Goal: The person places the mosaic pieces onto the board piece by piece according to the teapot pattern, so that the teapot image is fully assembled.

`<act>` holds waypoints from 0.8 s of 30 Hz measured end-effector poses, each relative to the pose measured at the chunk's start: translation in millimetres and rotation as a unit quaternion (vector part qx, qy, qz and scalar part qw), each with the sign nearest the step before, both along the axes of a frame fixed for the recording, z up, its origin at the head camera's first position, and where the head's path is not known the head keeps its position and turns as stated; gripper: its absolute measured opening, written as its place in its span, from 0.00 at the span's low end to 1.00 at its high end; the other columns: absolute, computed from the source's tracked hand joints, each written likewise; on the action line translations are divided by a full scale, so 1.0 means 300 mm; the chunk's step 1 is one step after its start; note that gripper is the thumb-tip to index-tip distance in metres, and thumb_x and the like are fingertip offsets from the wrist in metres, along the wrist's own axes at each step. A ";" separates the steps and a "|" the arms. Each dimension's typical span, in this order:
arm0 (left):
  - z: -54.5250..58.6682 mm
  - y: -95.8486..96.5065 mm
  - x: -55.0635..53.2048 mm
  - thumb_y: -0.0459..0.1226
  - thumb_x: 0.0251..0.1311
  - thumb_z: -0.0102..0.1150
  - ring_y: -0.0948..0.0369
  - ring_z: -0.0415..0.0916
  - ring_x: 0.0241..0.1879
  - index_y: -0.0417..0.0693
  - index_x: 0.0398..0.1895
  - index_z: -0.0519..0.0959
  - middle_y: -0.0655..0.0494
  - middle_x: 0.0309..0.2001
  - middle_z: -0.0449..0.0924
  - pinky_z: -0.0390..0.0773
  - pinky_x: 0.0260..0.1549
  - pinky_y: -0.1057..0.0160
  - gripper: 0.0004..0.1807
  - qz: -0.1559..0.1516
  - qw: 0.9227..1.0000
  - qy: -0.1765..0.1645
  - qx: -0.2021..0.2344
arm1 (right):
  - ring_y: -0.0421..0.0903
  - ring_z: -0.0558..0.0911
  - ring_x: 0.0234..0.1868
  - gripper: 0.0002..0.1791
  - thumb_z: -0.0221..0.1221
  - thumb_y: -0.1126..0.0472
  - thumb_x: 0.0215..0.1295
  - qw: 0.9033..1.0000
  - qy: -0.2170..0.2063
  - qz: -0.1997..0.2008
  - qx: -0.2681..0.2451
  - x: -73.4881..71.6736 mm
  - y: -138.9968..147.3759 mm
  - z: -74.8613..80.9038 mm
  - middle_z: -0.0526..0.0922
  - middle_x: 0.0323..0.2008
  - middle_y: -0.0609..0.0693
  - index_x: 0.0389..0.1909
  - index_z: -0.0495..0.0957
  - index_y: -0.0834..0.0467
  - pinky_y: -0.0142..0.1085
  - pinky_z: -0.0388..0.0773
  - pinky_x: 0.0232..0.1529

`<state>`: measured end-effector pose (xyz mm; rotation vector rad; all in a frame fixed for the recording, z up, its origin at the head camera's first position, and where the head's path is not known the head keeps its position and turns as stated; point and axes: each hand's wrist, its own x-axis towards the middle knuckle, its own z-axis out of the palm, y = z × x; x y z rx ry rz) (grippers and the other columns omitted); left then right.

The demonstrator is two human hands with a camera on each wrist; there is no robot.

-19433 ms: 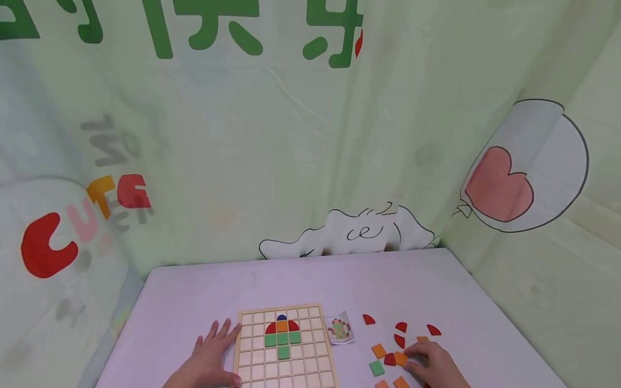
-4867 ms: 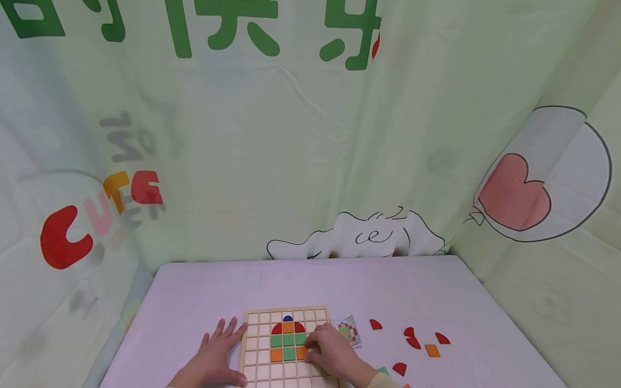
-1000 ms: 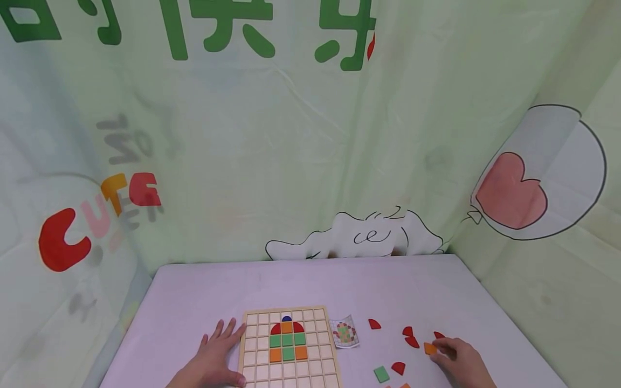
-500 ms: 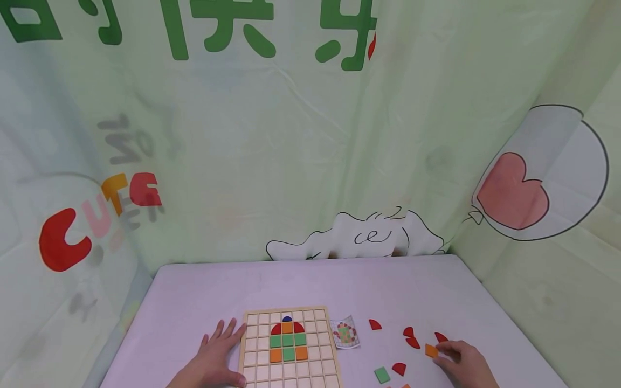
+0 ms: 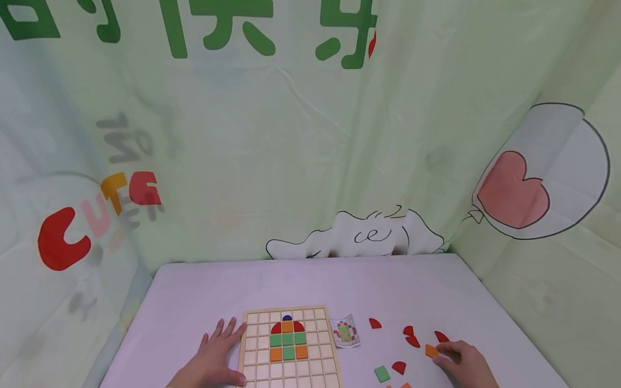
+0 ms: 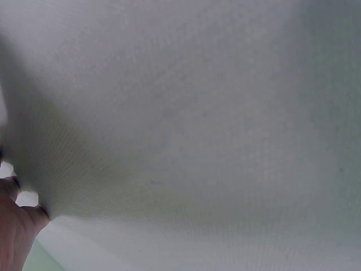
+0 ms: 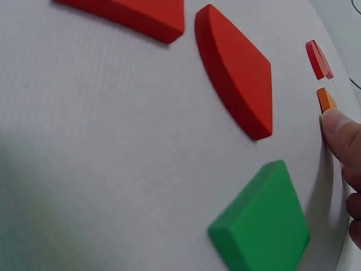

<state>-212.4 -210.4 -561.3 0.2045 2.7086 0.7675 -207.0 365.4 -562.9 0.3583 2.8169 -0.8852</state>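
Observation:
A wooden grid board [image 5: 259,373] lies on the table with a pattern of red, orange, green and blue tiles set in its upper middle cells. My left hand [image 5: 213,355] rests with spread fingers and thumb along the board's left edge; only part of it shows in the left wrist view. Off to the right, my right hand [image 5: 463,362] pinches an orange square tile [image 5: 431,351] between thumb and finger, low over the tabletop. The right wrist view has the thumb [image 7: 338,132] at that orange tile [image 7: 325,100]. A red quarter-circle tile [image 5: 441,337] lies just beyond the fingers.
A small pattern card [image 5: 345,332] touches the board's right side. Several red quarter-circle tiles [image 5: 374,323] and a green square tile [image 5: 382,374] lie scattered between card and right hand. More orange tiles [image 5: 405,385] are cut off at the bottom edge. A printed curtain [image 5: 301,151] hangs behind the table.
Since the oldest frame, orange tiles have come to flank the lower green tile on the board. My right hand has moved from the board to the loose orange tile; the left hand stays at the board's edge.

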 end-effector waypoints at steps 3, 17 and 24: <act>0.019 0.006 0.005 0.62 0.25 0.83 0.30 0.39 0.79 0.48 0.78 0.62 0.35 0.80 0.53 0.40 0.69 0.20 0.71 -0.004 1.000 -0.003 0.000 | 0.53 0.81 0.42 0.26 0.74 0.58 0.57 1.000 -0.003 0.002 -0.003 0.004 -0.002 0.002 0.86 0.42 0.57 0.50 0.81 0.72 0.54 0.84 0.52; -0.016 -0.002 -0.006 0.65 0.23 0.82 0.32 0.39 0.80 0.50 0.78 0.63 0.39 0.80 0.54 0.41 0.69 0.21 0.71 0.006 1.000 0.006 -0.008 | 0.51 0.80 0.48 0.26 0.76 0.56 0.54 1.000 0.007 0.024 -0.009 0.040 -0.157 0.082 0.85 0.47 0.54 0.52 0.84 0.64 0.55 0.84 0.52; -0.028 -0.004 -0.004 0.66 0.22 0.82 0.33 0.39 0.80 0.51 0.78 0.64 0.39 0.80 0.54 0.40 0.70 0.21 0.72 0.009 1.000 0.004 -0.003 | 0.48 0.79 0.50 0.19 0.75 0.57 0.55 0.997 -0.005 0.064 -0.048 0.057 -0.270 0.107 0.83 0.47 0.48 0.47 0.87 0.55 0.50 0.85 0.52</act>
